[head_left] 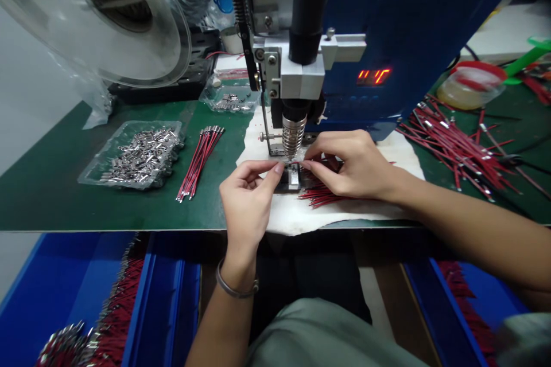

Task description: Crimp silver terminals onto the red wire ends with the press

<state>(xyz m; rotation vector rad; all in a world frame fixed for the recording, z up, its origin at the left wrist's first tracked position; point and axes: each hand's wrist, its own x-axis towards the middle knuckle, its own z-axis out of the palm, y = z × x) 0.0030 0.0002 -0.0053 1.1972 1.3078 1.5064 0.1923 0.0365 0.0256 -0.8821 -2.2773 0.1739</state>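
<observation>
My left hand (252,195) is closed in a pinch at the left side of a small metal fixture (293,176). What sits between its thumb and forefinger is too small to make out. Pinched between the fingertips of my right hand (344,163) is a thin red wire, its end at the fixture under the machine's spring-wrapped tip (294,135). Below my right palm a bundle of red wires (319,196) lies on a white cloth (297,218).
Left of my hands are a clear tray of metal terminals (144,152) and a bundle of red wires with metal ends (200,161). More wires (462,146) are heaped at right. The blue machine (379,28) rises ahead; blue bins (163,298) sit below the table edge.
</observation>
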